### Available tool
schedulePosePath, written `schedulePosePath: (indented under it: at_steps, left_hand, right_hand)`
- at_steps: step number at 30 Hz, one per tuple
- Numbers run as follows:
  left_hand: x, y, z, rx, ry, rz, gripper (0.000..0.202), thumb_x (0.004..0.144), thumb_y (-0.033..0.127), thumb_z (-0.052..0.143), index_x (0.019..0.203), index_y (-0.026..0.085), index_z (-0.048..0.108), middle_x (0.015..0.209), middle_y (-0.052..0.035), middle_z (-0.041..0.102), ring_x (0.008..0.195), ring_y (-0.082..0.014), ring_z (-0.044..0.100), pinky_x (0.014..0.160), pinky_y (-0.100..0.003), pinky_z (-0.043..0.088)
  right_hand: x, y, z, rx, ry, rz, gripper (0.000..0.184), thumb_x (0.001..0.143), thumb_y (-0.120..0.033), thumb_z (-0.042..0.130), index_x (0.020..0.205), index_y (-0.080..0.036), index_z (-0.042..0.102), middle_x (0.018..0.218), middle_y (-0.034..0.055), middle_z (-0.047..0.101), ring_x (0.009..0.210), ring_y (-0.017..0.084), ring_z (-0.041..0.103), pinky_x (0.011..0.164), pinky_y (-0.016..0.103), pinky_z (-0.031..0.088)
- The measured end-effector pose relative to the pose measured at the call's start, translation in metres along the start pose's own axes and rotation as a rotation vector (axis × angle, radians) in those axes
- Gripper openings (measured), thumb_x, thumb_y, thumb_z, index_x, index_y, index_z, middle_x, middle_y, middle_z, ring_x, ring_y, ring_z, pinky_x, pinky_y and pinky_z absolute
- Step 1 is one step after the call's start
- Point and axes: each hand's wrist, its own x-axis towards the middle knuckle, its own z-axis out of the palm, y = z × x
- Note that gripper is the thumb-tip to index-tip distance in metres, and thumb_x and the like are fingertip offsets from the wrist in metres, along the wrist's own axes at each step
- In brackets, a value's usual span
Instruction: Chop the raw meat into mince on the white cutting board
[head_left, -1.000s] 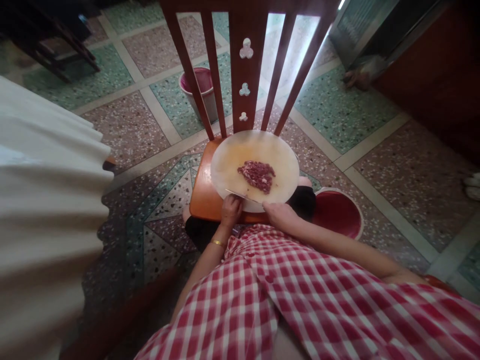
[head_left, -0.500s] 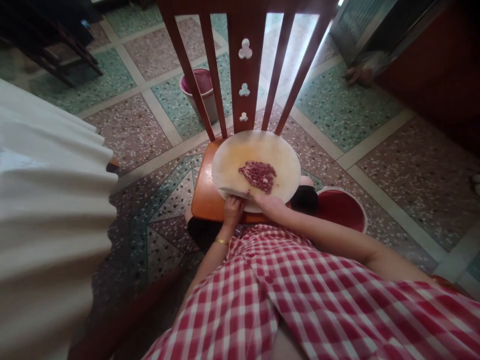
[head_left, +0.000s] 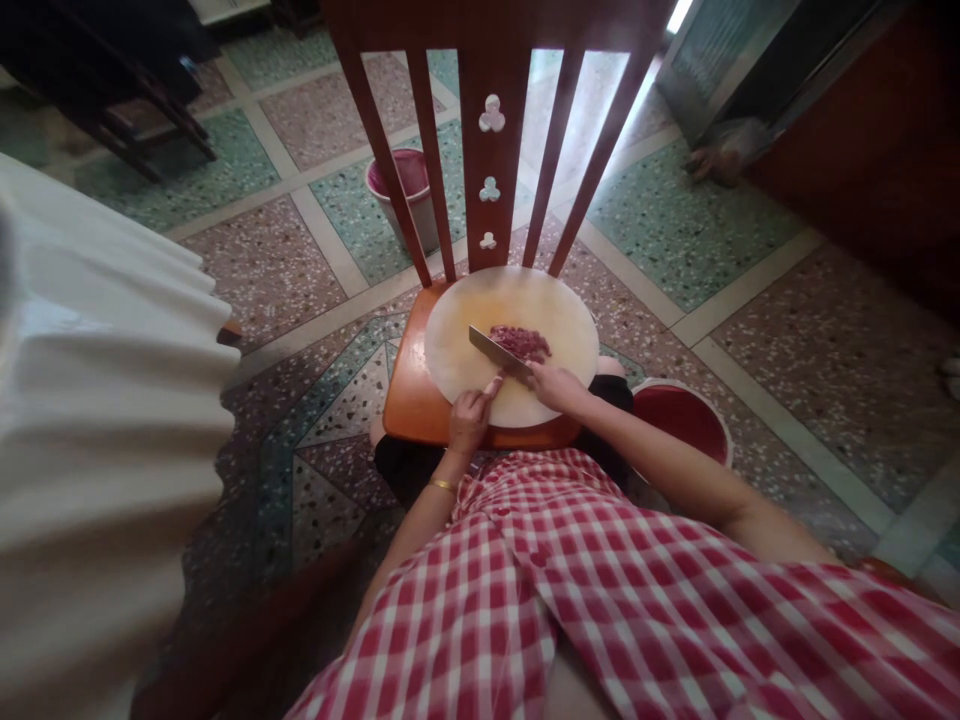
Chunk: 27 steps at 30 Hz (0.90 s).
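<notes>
My right hand (head_left: 559, 388) grips the handle of a cleaver (head_left: 496, 350). The blade slants up to the left, along the near side of a pile of chopped red meat (head_left: 523, 342). The meat lies in small pieces on a round, pale cutting board (head_left: 465, 310). At the board's near left edge is my left hand (head_left: 470, 417), with one finger stretched toward the blade and the others bent. Nothing shows in that hand. Whether its fingertip touches the blade is too small to tell.
The board rests on the seat of a wooden chair (head_left: 409, 390), whose slatted back (head_left: 491, 150) rises behind it. A red basin (head_left: 682, 425) stands at the right on the floor. Beyond the chair back is a bin (head_left: 409, 190). A pale draped cloth (head_left: 112, 350) hangs at the left.
The cleaver has moved up and away from the board's near edge to the meat, turning to a steeper slant. The pile looks narrower. One finger of my left hand has stretched out.
</notes>
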Motion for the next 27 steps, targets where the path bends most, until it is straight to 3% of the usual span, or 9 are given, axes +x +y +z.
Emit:
schedulePosePath:
  at_steps: [7,11,15,22,27]
  left_hand:
    - [0.005,0.004,-0.015,0.037,0.010,-0.062,0.020,0.085,0.026,0.043,0.090,0.015,0.060,0.085,-0.0093,0.058,0.083,-0.0189,0.053,0.075,-0.034,0.044]
    - [0.015,0.005,-0.009,-0.025,-0.040,0.031,0.025,0.085,0.022,0.042,0.104,0.017,0.058,0.097,-0.0098,0.059,0.092,-0.0190,0.053,0.081,-0.034,0.045]
    - [0.014,0.001,0.003,-0.043,-0.079,0.067,0.028,0.085,0.020,0.041,0.108,0.017,0.057,0.089,-0.0085,0.061,0.088,-0.0194,0.054,0.079,-0.034,0.046]
    - [0.001,-0.009,0.020,0.040,-0.049,0.017,0.017,0.080,0.019,0.047,0.085,0.016,0.063,0.077,-0.0091,0.062,0.078,-0.0212,0.056,0.071,-0.036,0.045]
    - [0.001,-0.008,0.018,0.093,-0.048,0.009,0.017,0.081,0.022,0.048,0.074,0.015,0.062,0.071,-0.0083,0.060,0.071,-0.0194,0.054,0.066,-0.033,0.045]
  right_hand:
    - [-0.019,-0.010,-0.006,-0.093,-0.005,-0.011,0.041,0.092,-0.031,0.028,0.129,-0.015,0.033,0.100,0.0150,0.063,0.089,0.024,0.061,0.072,0.029,0.042]
    - [-0.032,-0.019,-0.001,-0.134,-0.052,-0.071,0.031,0.092,-0.026,0.027,0.117,-0.018,0.043,0.094,0.0129,0.064,0.086,0.023,0.062,0.072,0.030,0.043]
    - [-0.037,-0.022,0.007,-0.172,-0.071,-0.096,0.030,0.090,-0.019,0.030,0.118,-0.021,0.041,0.092,0.0105,0.065,0.083,0.022,0.063,0.070,0.031,0.045]
    - [-0.012,-0.042,0.019,-0.237,0.050,-0.170,0.028,0.091,-0.017,0.025,0.109,-0.016,0.047,0.092,0.0137,0.063,0.083,0.023,0.063,0.064,0.030,0.046]
    - [0.004,-0.054,0.022,-0.259,0.090,-0.212,0.029,0.091,-0.015,0.025,0.109,-0.014,0.047,0.091,0.0155,0.063,0.083,0.023,0.063,0.063,0.029,0.046]
